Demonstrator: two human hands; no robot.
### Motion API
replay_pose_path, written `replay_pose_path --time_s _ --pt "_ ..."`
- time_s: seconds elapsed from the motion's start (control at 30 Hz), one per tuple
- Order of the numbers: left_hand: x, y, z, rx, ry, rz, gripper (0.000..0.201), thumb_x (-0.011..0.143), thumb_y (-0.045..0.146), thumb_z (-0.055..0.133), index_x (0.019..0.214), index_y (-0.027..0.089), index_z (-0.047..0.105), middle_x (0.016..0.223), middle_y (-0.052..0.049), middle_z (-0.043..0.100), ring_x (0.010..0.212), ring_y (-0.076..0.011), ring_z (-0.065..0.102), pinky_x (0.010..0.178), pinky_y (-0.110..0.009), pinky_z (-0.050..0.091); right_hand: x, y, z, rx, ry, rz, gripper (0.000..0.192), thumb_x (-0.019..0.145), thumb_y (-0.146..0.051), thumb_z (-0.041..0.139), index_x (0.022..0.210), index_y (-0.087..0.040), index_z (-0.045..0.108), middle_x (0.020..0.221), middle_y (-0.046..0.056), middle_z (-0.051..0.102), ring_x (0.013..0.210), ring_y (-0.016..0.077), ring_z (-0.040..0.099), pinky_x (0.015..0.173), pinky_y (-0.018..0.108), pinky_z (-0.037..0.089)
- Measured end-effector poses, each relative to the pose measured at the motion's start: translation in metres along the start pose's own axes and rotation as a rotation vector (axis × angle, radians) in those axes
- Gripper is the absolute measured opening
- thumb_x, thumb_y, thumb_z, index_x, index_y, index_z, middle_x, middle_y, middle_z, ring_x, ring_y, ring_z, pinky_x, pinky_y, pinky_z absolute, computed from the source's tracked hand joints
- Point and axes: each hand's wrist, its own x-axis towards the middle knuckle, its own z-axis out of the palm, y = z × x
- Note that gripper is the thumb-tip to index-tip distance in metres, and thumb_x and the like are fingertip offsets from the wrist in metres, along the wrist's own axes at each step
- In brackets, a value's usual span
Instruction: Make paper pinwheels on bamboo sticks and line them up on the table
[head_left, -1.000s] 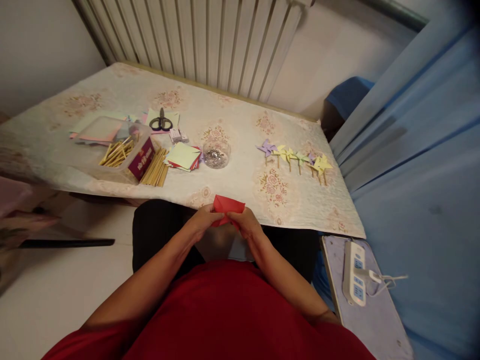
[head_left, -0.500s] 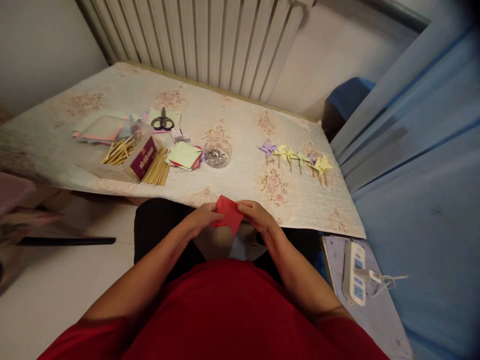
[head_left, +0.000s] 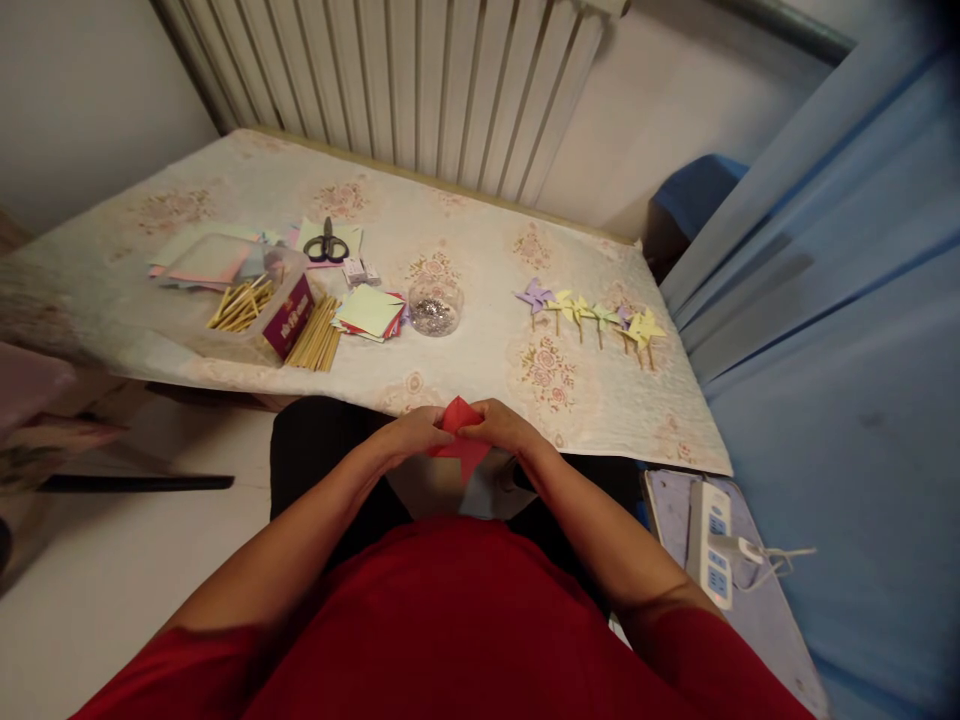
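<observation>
A red sheet of paper [head_left: 471, 455], partly cut or folded into pointed flaps, is held over my lap at the table's front edge. My left hand [head_left: 418, 432] pinches its left side between thumb and fingers. From the right, my right hand [head_left: 501, 425] grips it too, its thumb laid across the paper near the middle. The two thumbs are close together. One red point sticks up between the hands and another hangs below. The fingers under the paper are hidden.
On the flowered tablecloth [head_left: 480, 350] lie several paper pinwheels [head_left: 574, 305], a round clear box of small metal bits [head_left: 435, 308], coloured paper squares [head_left: 370, 312], wooden sticks [head_left: 315, 335], a plastic tub [head_left: 289, 315] and scissors [head_left: 326, 243]. A power strip [head_left: 709, 545] rests at the right.
My right hand has moved left over the red paper, its thumb now near my left thumb. The paper has turned slightly, its upper point shifting right.
</observation>
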Motion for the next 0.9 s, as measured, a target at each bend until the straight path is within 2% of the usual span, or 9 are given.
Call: replay_pose_path --time_s 0.13,0.23,0.37,0.5,0.67,0.9 --pt "0.001 0.0 0.001 -0.062 0.039 0.019 0.011 0.06 0.019 0.066 0.071 0.018 0.066 0.058 0.001 0.061 0.049 -0.0121 0.046 0.049 -0.024 0.027 0.002 0.003 0.003 0.01 0.019 -0.05 0.013 0.07 -0.025 0.063 0.073 -0.016 0.071 0.057 -0.003 0.06 0.049 0.0083 0.045 0.047 0.021 0.03" --pt "0.002 -0.004 -0.001 -0.213 0.078 0.004 0.013 0.061 0.023 0.072 0.07 0.018 0.065 0.061 0.0 0.063 0.052 -0.0126 0.052 0.051 -0.023 0.035 0.005 0.01 0.005 0.086 0.065 -0.063 0.013 0.068 -0.025 0.065 0.073 -0.016 0.071 0.058 -0.003 0.062 0.05 0.0095 0.048 0.048 0.021 0.032" --pt "0.0 -0.013 -0.003 -0.521 0.126 -0.043 0.033 0.067 0.042 0.076 0.083 0.016 0.065 0.079 -0.005 0.07 0.068 -0.0168 0.065 0.067 -0.029 0.049 0.01 0.016 0.01 0.242 0.145 -0.073 0.013 0.067 -0.027 0.066 0.07 -0.016 0.069 0.058 -0.002 0.063 0.051 0.0101 0.05 0.048 0.021 0.034" --pt "-0.003 -0.023 0.004 -0.735 0.175 -0.009 0.043 0.065 0.051 0.079 0.085 0.016 0.062 0.077 -0.003 0.068 0.069 -0.0149 0.064 0.07 -0.029 0.05 0.014 0.015 0.017 0.349 0.249 -0.03 0.013 0.063 -0.028 0.065 0.068 -0.016 0.065 0.058 -0.002 0.062 0.049 0.0101 0.05 0.048 0.021 0.036" --pt "0.0 -0.027 0.02 -0.656 0.245 0.08 0.039 0.061 0.038 0.083 0.084 0.013 0.063 0.072 -0.002 0.067 0.061 -0.0113 0.06 0.056 -0.021 0.042 0.02 0.016 0.026 0.389 0.382 -0.012 0.017 0.062 -0.029 0.065 0.072 -0.016 0.065 0.061 -0.002 0.062 0.052 0.012 0.053 0.05 0.023 0.039" --pt "0.007 -0.022 0.034 -0.648 0.42 0.188 0.037 0.063 0.027 0.076 0.097 0.015 0.066 0.074 -0.001 0.071 0.064 -0.0155 0.064 0.064 -0.027 0.049 0.028 0.026 0.031 0.44 0.397 0.006 0.017 0.062 -0.03 0.067 0.072 -0.017 0.064 0.062 -0.001 0.063 0.055 0.0135 0.056 0.053 0.025 0.042"
